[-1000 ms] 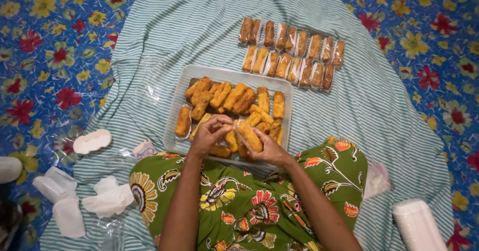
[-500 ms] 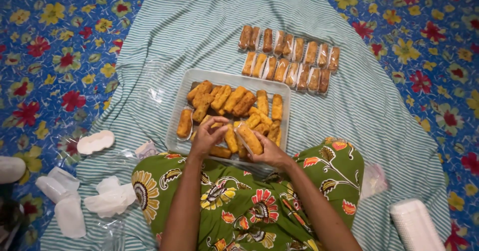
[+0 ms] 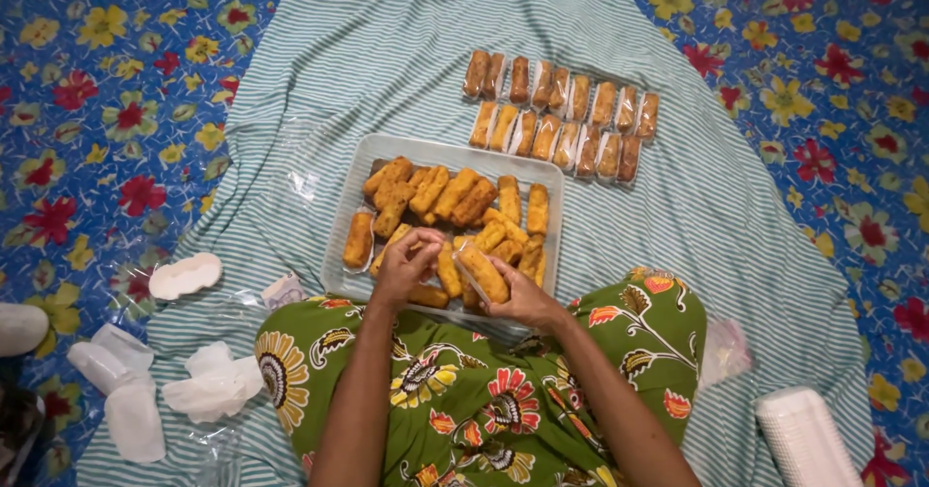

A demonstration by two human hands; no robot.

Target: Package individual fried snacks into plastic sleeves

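Note:
A clear plastic tray (image 3: 350,193) on a striped cloth holds several golden fried rolls (image 3: 455,195). Over its near edge my right hand (image 3: 523,298) grips one fried roll (image 3: 483,271) that sits in a thin clear wrapper. My left hand (image 3: 404,266) pinches the wrapper's open end just left of the roll. Beyond the tray lie two rows of wrapped rolls (image 3: 561,117) side by side on the cloth.
The green-and-white striped cloth (image 3: 387,51) lies over a blue flowered floor mat (image 3: 106,109). My lap in a green flowered garment (image 3: 464,390) fills the near middle. Crumpled plastic bags and white lids (image 3: 184,371) lie at the left; a white stack (image 3: 803,434) sits at the right.
The view has shifted slightly downward. My left fingers have worked along the wrapper's end while the right hand keeps the roll in place.

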